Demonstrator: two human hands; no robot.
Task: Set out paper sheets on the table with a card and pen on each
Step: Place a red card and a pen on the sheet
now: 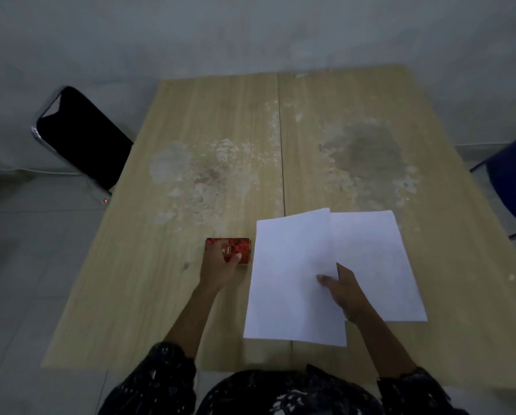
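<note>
Paper sheet (292, 280) pinched by right hand (345, 292) | second sheet (376, 265) beyond it | left hand (219, 268) curled, fingers on red card pack (231, 248)

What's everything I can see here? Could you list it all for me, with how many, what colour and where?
Paper sheets: at least two, white, overlapping on the near right of the table; the left one lies on top.
Red patterned pack: one, red and black, on the table left of the sheets; what it holds I cannot tell.
Table: one, light wood with pale worn patches, centre of view.
Black chair: one, black with a metal frame, at the table's far left.
Blue chair: one, dark blue, partly in view at the right edge.
Pens: none visible.
Left hand: on the red pack.
Right hand: gripping the top sheet.
</note>
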